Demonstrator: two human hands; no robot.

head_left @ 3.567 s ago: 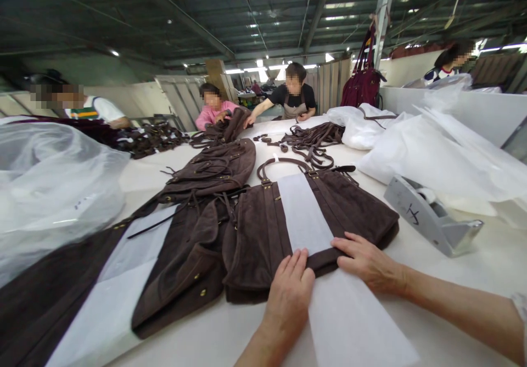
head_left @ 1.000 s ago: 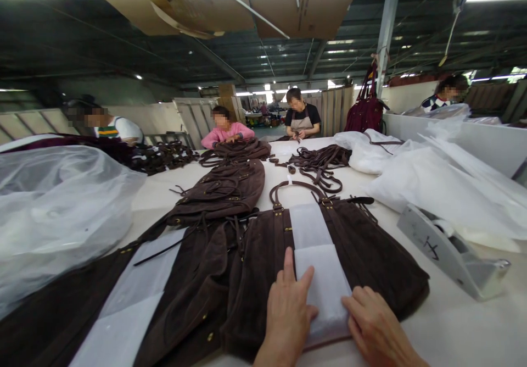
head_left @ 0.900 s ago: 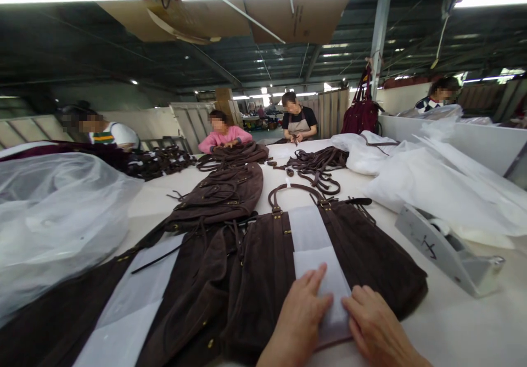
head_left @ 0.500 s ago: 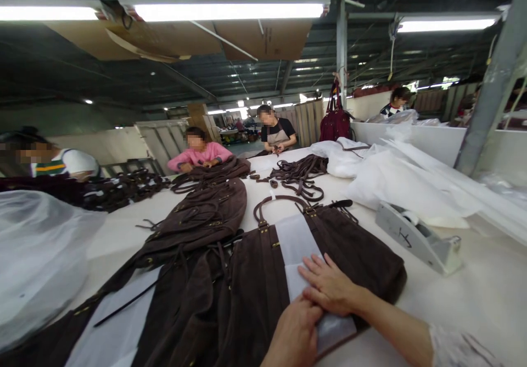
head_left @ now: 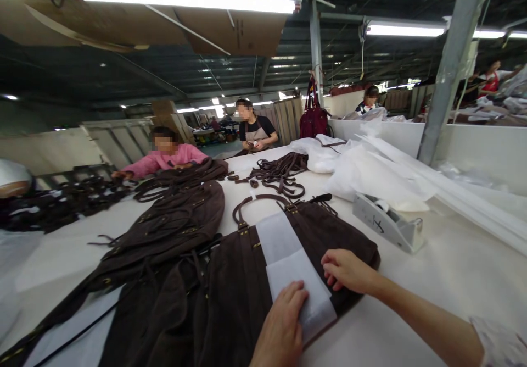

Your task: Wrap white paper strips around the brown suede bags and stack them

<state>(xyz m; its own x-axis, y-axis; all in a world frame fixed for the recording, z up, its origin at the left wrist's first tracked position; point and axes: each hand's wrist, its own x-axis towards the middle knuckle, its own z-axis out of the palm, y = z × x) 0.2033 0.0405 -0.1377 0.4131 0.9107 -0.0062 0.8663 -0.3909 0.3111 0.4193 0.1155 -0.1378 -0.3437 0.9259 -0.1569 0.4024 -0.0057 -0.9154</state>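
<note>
A dark brown bag [head_left: 234, 284] lies on the white table with its handle [head_left: 259, 198] pointing away. Around its middle runs a band of white sheet [head_left: 284, 251], folded over near the bottom edge. My left hand [head_left: 282, 323] rests flat on the lower part of this band, fingers extended close together and holding nothing. Over the bag's right part, beside the band, is my right hand [head_left: 346, 271], its fingers curled; whether anything is between them is hidden.
A grey tape dispenser [head_left: 387, 221] stands right of the bag. More brown bags [head_left: 177, 218] lie to the left, brown straps [head_left: 280, 169] beyond, and white plastic sheeting [head_left: 382, 174] at the back right. A person in pink [head_left: 168, 158] and others work across the table.
My right hand has lifted off the white band and moved right, its fingers now curled. My left hand stays on the band. The view has turned to the right.
</note>
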